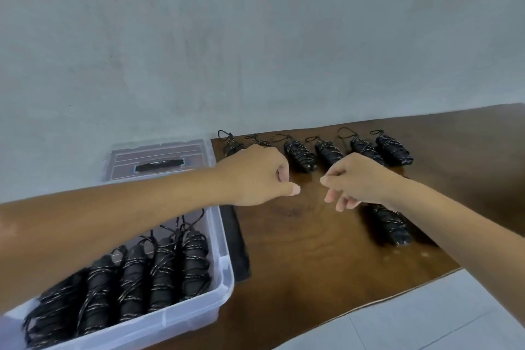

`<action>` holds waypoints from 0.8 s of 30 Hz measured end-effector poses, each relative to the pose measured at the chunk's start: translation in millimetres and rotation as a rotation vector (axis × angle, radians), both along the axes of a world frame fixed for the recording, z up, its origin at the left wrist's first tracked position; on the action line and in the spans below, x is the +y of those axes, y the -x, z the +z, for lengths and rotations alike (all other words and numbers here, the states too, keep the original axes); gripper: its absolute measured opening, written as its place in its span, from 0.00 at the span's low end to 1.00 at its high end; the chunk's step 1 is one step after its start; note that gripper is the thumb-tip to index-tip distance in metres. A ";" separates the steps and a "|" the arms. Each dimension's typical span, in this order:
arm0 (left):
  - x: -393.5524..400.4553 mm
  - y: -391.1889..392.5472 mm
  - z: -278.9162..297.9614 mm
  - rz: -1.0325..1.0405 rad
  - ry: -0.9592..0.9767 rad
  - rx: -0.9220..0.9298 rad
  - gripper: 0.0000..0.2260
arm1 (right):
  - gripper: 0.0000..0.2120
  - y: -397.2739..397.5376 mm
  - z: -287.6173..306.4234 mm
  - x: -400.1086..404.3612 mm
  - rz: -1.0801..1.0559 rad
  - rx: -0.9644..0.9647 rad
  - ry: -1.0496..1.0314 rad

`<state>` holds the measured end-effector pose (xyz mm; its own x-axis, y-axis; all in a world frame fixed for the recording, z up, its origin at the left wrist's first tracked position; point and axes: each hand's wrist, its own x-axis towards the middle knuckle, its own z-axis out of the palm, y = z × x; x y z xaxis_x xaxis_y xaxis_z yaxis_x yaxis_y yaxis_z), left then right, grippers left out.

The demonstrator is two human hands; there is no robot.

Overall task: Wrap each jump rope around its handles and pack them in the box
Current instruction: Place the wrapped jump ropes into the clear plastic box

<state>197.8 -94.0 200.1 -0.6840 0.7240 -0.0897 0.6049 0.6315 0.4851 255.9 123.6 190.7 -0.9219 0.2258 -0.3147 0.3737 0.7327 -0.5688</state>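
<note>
Several black jump ropes wrapped around their handles lie in a row point(301, 155) along the far edge of the brown table point(306, 250). The leftmost ones are partly hidden behind my left hand. One more wrapped bundle point(393, 226) lies nearer, partly under my right forearm. The clear plastic box point(224, 267) at the lower left holds several wrapped ropes point(162, 267) side by side. My left hand point(255, 176) hovers over the table as a fist with the thumb out. My right hand point(355, 180) hovers beside it, fingers curled. I see nothing in either hand.
The box's clear lid point(159, 162) with a black handle lies behind the box, by the grey wall. A dark flat strip point(237, 244) sits between the box and the table's middle. The table's near edge runs diagonally at the lower right, with pale floor point(426, 321) beyond.
</note>
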 end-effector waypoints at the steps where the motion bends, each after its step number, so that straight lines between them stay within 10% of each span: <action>1: 14.2 -1.7 -1.8 0.001 0.009 -0.013 0.13 | 0.08 -1.7 -4.1 14.3 -0.006 -0.015 0.005; 15: 223.8 -5.0 -96.8 0.098 0.112 -0.223 0.17 | 0.10 -28.6 -110.0 225.9 -0.239 0.034 -0.280; 24: 313.5 -15.6 -154.5 0.384 0.077 -0.541 0.19 | 0.40 -31.9 -155.0 282.9 -0.394 -0.124 -0.202</action>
